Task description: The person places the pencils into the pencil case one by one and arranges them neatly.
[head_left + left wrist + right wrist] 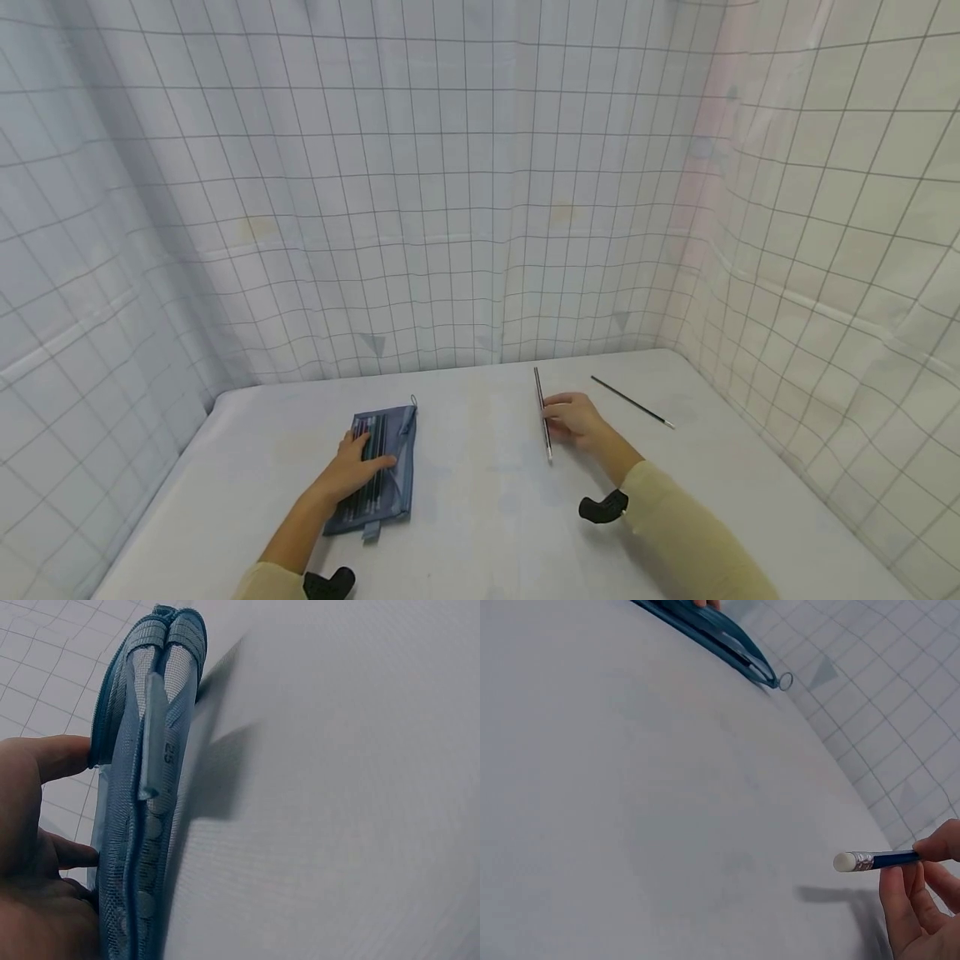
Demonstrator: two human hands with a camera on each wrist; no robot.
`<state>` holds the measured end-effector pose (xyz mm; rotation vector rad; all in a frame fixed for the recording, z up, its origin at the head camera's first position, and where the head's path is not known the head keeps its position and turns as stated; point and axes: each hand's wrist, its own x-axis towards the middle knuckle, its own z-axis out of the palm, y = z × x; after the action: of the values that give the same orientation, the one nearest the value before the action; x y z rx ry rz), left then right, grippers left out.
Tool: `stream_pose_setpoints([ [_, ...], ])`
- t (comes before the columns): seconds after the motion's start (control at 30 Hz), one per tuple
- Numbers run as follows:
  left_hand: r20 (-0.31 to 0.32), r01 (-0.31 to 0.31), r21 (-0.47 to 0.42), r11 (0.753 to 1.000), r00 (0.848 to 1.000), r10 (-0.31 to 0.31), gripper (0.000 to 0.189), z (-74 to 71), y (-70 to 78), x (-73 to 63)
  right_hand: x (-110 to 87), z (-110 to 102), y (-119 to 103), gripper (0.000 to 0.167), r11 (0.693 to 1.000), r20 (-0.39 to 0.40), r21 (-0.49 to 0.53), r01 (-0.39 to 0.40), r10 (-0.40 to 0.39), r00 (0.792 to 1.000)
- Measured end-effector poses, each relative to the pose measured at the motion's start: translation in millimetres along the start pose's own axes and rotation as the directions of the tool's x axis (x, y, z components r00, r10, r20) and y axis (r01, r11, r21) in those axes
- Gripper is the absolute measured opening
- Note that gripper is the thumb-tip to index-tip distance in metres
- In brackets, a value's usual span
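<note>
A blue mesh zip pencil case (pixel 402 479) with several pencils showing inside lies flat on the left of the table. My left hand (pixel 354 473) rests on top of it, fingers spread; in the left wrist view its fingertips touch the upper face of the case (pixel 124 847). My right hand (pixel 576 419) pinches a dark pencil (pixel 539 388) between thumb and fingers, right of the table's middle. In the right wrist view this pencil (pixel 892 859) shows a white eraser and silver ferrule, its shadow falling on the cloth below.
A second dark pencil (pixel 633 402) lies slantwise to the right of my right hand. White cloth covers the table (pixel 480 500). Grid-patterned white curtains (pixel 450 208) hang behind it and at both sides. A metal ring (pixel 785 681) sticks out from the case's far corner.
</note>
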<state>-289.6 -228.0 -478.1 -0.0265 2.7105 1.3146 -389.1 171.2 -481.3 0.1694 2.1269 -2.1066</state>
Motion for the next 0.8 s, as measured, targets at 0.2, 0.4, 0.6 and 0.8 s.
stream_pose_setpoints([
  [0.2,0.005,0.004,0.0,1.0,1.0,-0.004,0.095,-0.5,-0.1,2.3,-3.4,16,0,0.028,1.0,0.024,0.008,0.002,-0.002,1.0],
  [0.4,0.008,0.006,0.003,1.0,1.0,-0.006,0.095,-0.5,0.3,1.9,-7.0,28,1,0.025,1.0,0.043,0.01,-0.014,0.013,0.999],
  [0.6,0.002,0.007,0.008,1.0,1.0,-0.007,0.094,-0.9,-0.7,3.6,-12.3,51,-2,0.026,1.0,0.072,0.007,-0.02,0.02,0.997],
  [0.8,0.008,0.01,0.002,1.0,1.0,-0.01,0.093,-0.5,0.2,3.7,-21.3,79,-3,0.026,1.0,0.142,0.004,-0.03,0.029,0.989],
])
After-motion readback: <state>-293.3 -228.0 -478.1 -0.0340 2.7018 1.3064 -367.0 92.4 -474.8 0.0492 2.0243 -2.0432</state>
